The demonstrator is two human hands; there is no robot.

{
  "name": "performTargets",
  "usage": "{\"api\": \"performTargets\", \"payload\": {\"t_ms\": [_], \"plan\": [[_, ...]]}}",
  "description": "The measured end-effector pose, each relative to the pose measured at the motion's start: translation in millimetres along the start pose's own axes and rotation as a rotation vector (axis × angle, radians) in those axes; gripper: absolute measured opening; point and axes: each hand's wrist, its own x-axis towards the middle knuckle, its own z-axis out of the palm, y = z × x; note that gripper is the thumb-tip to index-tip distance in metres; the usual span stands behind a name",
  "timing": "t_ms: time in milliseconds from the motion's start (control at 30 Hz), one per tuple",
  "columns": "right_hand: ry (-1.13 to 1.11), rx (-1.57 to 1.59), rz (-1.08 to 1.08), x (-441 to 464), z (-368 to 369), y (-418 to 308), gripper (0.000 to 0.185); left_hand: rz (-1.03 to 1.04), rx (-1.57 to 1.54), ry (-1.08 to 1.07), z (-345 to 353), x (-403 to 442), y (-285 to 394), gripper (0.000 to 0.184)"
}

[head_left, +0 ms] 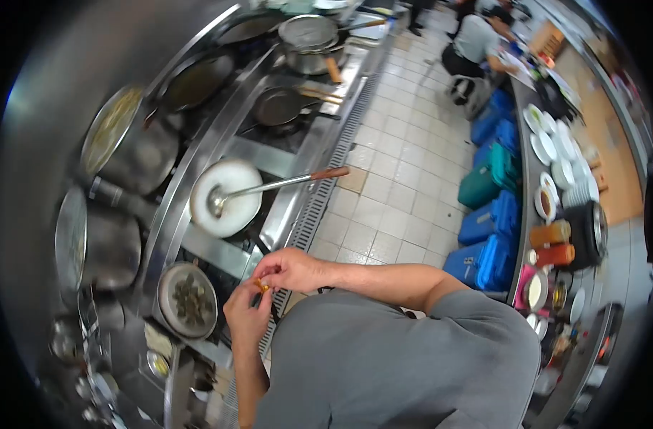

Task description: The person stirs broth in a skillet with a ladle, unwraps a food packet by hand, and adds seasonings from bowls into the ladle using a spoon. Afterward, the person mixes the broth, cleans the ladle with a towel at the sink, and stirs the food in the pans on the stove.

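Both my hands meet in front of my body, beside the stove's front edge. My left hand (246, 312) has its fingers wrapped round a small orange item (261, 286), too small to name; a dark bit shows by its fingers. The fingertips of my right hand (290, 270) pinch at the same orange item from above. Left of my hands, a round pan (166, 304) holds several small greyish pieces (191, 300). Beyond them a white wok (235, 216) sits on the stove with a ladle (269, 186) resting in it, its wooden handle pointing right.
Large pots (112, 243) line the back left, and a dark frying pan (278, 106) stands on a farther burner. Across the tiled floor (391, 186), blue bins (485, 222) stand under a counter with plates (543, 148) and sauce bottles (553, 254). A person (476, 46) bends over its far end.
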Motion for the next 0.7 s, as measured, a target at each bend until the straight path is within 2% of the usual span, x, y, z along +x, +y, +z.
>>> {"api": "performTargets", "payload": {"t_ms": [67, 100, 133, 200, 267, 367, 433, 467, 533, 600, 667, 700], "plan": [[0.101, -0.097, -0.086, -8.2, -6.2, 0.0, 0.017, 0.150, 0.073, -0.036, 5.9, 8.1, 0.1, 0.019], [0.102, -0.169, -0.112, -11.2, -10.1, -1.2, 0.017, 0.048, 0.000, -0.039, 16.1, 6.5, -7.7, 0.019], [0.108, -0.245, -0.132, -15.2, -15.3, -1.5, 0.018, 0.075, -0.020, -0.069, 21.2, 5.1, -11.8, 0.019], [0.151, -0.211, -0.058, -20.2, -25.8, 6.2, 0.018, 0.025, -0.102, -0.055, 31.9, 10.5, -1.6, 0.019], [0.094, -0.046, -0.051, -20.2, -30.7, 10.2, 0.019, 0.078, -0.105, -0.072, 35.9, 12.5, -0.9, 0.020], [0.109, -0.074, -0.035, -21.5, -42.4, 10.1, 0.020, 0.163, -0.023, -0.131, 44.6, 20.5, -1.5, 0.019], [0.098, -0.085, -0.008, -19.2, -47.9, 4.4, 0.020, -0.055, -0.225, -0.068, 50.2, 22.6, 6.0, 0.021], [0.085, -0.080, -0.013, -19.8, -51.6, 4.0, 0.020, -0.059, -0.215, -0.059, 51.7, 25.8, 4.2, 0.021], [0.091, -0.055, -0.059, -17.2, -55.6, 2.2, 0.020, 0.164, 0.022, -0.039, 48.8, 31.8, -0.8, 0.020], [0.083, -0.169, -0.181, -13.7, -58.6, -6.4, 0.023, 0.119, 0.082, -0.043, 42.2, 40.7, 22.2, 0.019], [-0.004, -0.020, -0.043, -7.3, -60.8, -10.4, 0.022, 0.128, 0.099, -0.035, 40.9, 42.7, 18.0, 0.019], [-0.037, -0.093, -0.014, 1.3, -61.0, 5.1, 0.022, 0.117, 0.082, -0.055, 36.2, 40.1, 16.1, 0.022]]}}
